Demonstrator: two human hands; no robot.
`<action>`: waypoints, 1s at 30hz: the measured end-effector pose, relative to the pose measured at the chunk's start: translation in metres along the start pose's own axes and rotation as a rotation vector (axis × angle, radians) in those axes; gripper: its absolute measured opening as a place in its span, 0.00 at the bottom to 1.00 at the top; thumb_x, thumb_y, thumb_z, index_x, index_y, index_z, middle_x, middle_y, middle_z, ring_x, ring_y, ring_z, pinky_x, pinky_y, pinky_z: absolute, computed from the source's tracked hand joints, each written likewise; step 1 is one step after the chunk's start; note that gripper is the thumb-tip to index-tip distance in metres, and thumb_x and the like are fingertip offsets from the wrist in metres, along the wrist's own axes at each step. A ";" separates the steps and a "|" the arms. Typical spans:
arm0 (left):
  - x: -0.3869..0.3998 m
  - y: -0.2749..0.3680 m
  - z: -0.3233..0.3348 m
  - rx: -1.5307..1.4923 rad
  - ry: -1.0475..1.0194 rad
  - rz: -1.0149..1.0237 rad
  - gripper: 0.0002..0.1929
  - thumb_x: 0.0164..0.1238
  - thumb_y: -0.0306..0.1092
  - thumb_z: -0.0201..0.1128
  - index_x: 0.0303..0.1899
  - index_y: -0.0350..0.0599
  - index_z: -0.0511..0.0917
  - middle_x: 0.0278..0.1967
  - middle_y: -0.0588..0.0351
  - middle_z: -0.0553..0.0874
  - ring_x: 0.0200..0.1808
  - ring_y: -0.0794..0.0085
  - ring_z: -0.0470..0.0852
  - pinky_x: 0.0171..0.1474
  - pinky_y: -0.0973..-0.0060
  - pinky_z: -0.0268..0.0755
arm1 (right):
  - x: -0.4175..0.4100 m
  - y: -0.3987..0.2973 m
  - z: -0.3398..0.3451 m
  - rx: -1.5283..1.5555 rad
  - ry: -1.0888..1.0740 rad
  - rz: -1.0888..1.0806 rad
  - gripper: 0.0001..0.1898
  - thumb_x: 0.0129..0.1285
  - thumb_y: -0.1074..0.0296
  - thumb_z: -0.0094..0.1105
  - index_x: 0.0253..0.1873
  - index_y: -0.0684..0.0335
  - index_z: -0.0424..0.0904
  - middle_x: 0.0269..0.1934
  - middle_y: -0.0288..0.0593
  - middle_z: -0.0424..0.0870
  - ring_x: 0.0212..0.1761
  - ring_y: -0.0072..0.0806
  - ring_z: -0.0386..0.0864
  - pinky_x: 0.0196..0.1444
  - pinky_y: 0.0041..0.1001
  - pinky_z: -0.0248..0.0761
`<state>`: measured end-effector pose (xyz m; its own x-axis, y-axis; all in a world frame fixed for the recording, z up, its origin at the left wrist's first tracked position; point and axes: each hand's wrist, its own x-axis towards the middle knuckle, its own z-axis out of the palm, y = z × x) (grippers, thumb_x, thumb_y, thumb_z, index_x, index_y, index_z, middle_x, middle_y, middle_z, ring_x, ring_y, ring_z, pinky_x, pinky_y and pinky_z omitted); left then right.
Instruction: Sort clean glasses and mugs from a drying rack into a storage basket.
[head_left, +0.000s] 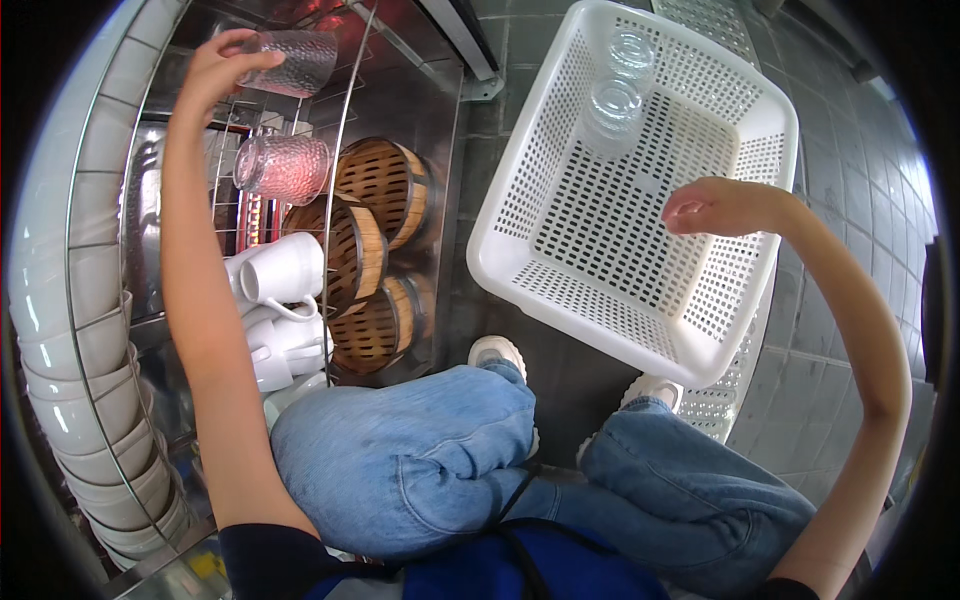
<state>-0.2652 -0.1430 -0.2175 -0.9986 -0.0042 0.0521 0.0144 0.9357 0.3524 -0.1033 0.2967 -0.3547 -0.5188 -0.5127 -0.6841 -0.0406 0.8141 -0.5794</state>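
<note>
My left hand (225, 71) is closed around a clear textured glass tumbler (296, 64) at the upper left, inside a metal cabinet with wire shelving. Just below it, a second dimpled tumbler (281, 171) lies on its side by the wire rack, tinted by a red glow. My right hand (701, 207) hangs over the right side of a white perforated plastic basket (504, 247); its fingers are loosely curled with a gap to the thumb, and nothing shows in them. Inside the basket's far left corner, two clear glasses (616, 101) stand with their bases up.
White mugs (289, 270) are heaped on the shelf, beside round slatted bamboo steamers (382, 191). White bowls (94, 405) stand stacked behind a wire rack (73, 247) at far left. A red heating element (253, 221) glows within. The basket rests above a perforated metal surface (739, 390).
</note>
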 end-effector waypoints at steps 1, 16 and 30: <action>-0.001 0.009 -0.003 0.036 0.006 0.000 0.29 0.34 0.43 0.72 0.46 0.51 0.74 0.39 0.59 0.77 0.36 0.79 0.76 0.31 0.84 0.65 | 0.000 0.001 -0.001 0.009 -0.002 -0.016 0.21 0.58 0.51 0.46 0.45 0.64 0.73 0.38 0.42 0.77 0.42 0.29 0.73 0.46 0.27 0.66; -0.087 0.213 0.096 -0.137 -0.455 0.589 0.26 0.33 0.38 0.71 0.39 0.37 0.74 0.34 0.52 0.78 0.35 0.72 0.75 0.40 0.77 0.68 | -0.019 0.032 -0.007 0.156 0.134 0.189 0.19 0.58 0.52 0.47 0.42 0.64 0.74 0.33 0.40 0.76 0.35 0.27 0.73 0.40 0.26 0.68; -0.037 0.296 0.345 0.044 -0.353 0.964 0.28 0.30 0.39 0.68 0.42 0.49 0.72 0.41 0.48 0.75 0.43 0.57 0.75 0.44 0.67 0.68 | -0.034 0.134 0.034 0.065 0.630 0.597 0.46 0.51 0.63 0.55 0.63 0.71 0.27 0.58 0.70 0.49 0.51 0.55 0.66 0.54 0.35 0.64</action>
<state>-0.2409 0.2559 -0.4370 -0.5211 0.8533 0.0150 0.8235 0.4981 0.2714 -0.0622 0.4140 -0.4241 -0.8144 0.2570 -0.5203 0.4277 0.8718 -0.2388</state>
